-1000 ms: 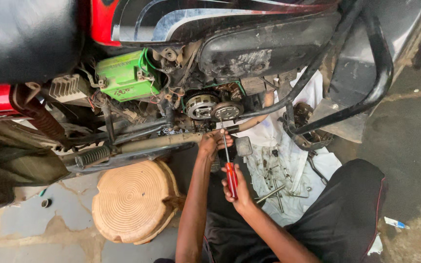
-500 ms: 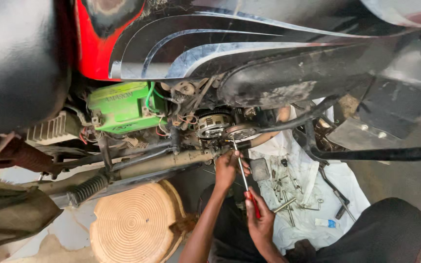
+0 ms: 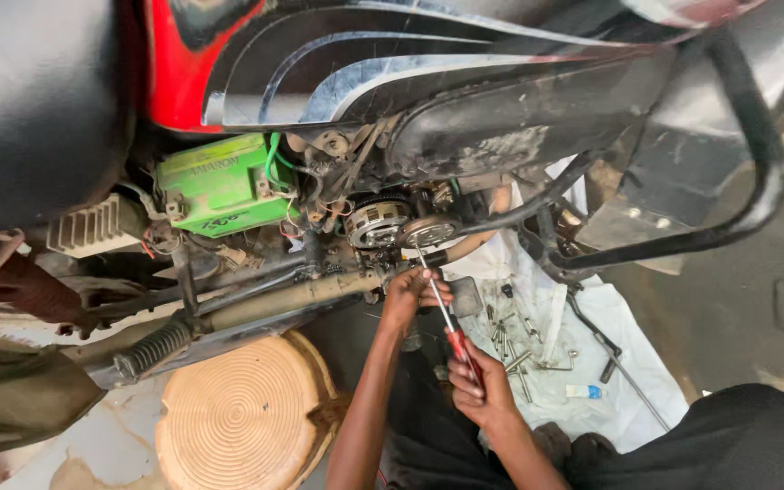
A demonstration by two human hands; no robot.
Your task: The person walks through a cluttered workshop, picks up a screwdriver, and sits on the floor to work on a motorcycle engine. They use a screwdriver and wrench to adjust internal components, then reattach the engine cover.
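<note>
Right hand [image 3: 481,392] grips the red-handled screwdriver [image 3: 451,331]; left hand [image 3: 410,292] is closed around its shaft below the engine gear [image 3: 376,222].

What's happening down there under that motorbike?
A person is working on the open side of a motorcycle engine. The right hand grips the red handle of a screwdriver, whose tip sits at a round gear part beside a toothed sprocket. The left hand steadies the shaft near the tip. Loose bolts lie on a white cloth nearby.
</note>
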